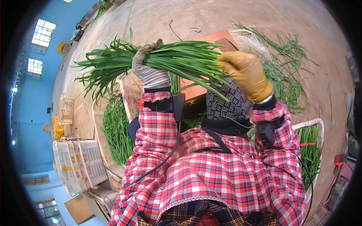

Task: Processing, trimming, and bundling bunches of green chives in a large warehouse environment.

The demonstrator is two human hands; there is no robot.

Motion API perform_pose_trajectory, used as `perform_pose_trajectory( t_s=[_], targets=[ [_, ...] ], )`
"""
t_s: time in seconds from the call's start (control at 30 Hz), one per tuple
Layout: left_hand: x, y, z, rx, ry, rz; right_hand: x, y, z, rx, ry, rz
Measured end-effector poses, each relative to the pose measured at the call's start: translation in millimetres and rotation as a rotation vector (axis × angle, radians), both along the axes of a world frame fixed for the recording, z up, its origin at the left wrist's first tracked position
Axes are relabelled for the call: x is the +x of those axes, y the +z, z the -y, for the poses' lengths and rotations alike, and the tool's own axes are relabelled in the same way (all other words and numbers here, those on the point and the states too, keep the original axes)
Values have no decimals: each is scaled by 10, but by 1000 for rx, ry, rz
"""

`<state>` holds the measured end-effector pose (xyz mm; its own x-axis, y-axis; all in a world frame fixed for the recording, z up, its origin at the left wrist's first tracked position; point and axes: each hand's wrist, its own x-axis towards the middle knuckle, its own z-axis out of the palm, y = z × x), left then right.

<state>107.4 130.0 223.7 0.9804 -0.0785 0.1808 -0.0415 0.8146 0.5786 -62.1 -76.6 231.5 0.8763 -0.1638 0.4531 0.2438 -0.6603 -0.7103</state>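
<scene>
A thick bundle of long green leaves, looking like garlic chives (181,56), lies level across the view before me. My left hand (148,63), in a grey knit glove, is wrapped around its middle, thumb and fingers over the leaves. The loose leaf tips fan out to the left. At the paler stalk ends on the right, my right hand (244,73) wears a yellow glove; its bent fingers pinch at the ends, and the fingertips are partly hidden. Beneath the bundle is an orange-brown wooden board (192,87), partly covered by leaves and arms.
A crate of chives (117,127) stands left of me, another crate of chives (309,149) to the right. Loose chives (288,70) litter the floor beside a clear plastic bag (251,42). Stacked white crates (82,163) stand lower left. Cables run along both sleeves.
</scene>
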Motion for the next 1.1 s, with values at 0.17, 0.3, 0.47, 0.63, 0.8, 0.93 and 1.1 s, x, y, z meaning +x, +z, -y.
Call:
perform_pose_trajectory(
  t_s=[0.17, 0.3, 0.47, 0.63, 0.8, 0.93, 1.1],
  targets=[
    [179, -129, -219, -49, -75, 93, -573, -492, 1145, -250, -461, -137],
    [133, -77, -171, -83, -54, 115, -788, -672, 1168, -30, -658, -160],
    [126, -62, -215, -93, -121, 180, -371, -52, 146, -265, -179, 191],
    [102, -108, -133, -105, -172, 113, -91, -113, 116, -409, 73, 275],
    [78, -186, -100, -47, -95, -16, 14, -136, 182, -500, 129, 320],
    [37, -190, -33, -71, -126, -132, 54, -216, 155, -451, 49, 270],
    [59, -226, 11, -75, -122, -173, -58, -106, 297, -541, 16, 319]
  ],
)
